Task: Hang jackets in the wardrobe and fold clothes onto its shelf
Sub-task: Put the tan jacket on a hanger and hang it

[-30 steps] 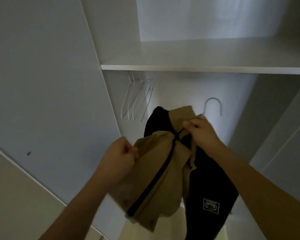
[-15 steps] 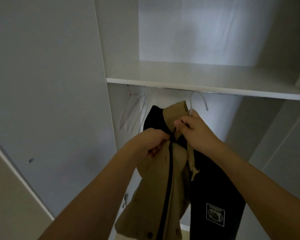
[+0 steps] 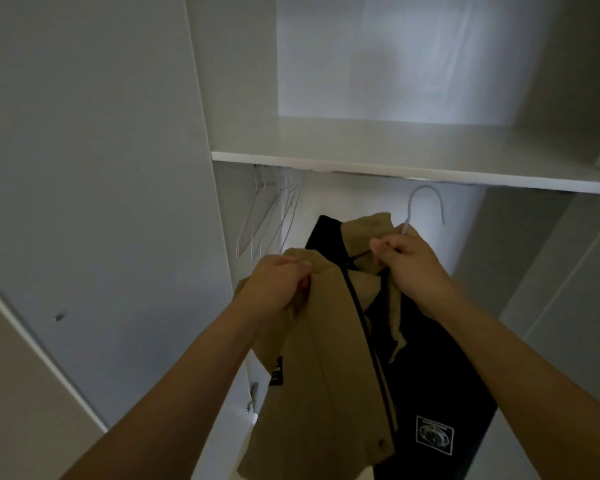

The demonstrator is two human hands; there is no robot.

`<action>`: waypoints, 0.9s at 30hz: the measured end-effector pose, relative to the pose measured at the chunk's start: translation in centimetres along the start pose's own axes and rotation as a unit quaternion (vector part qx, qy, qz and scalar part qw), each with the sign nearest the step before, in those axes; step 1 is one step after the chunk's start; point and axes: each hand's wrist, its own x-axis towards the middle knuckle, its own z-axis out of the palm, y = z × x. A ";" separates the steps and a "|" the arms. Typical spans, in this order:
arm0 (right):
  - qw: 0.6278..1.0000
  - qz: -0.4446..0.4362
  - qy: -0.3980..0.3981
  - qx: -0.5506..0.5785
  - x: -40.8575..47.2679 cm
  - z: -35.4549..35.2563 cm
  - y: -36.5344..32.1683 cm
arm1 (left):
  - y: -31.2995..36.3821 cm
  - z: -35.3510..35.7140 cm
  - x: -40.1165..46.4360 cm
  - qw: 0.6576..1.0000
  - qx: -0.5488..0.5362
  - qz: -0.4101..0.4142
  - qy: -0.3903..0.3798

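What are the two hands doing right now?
Left hand: closed, gripping the tan jacket at its shoulder.
Right hand: closed, pinching the white hanger neck and the jacket's collar.

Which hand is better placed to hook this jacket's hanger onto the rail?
Right. The right hand grips the white hanger at its neck, with the hook just below the shelf. The left hand only pinches the tan jacket at the shoulder.

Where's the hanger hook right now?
Head view, right of centre: the hook sticks up from the right hand, just under the shelf edge, well right of the spare hangers.
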 end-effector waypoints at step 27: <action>0.996 0.034 -0.087 -0.007 1.6 5.8 -4.2 | -0.8 0.3 -0.4 0.853 0.487 0.182 0.038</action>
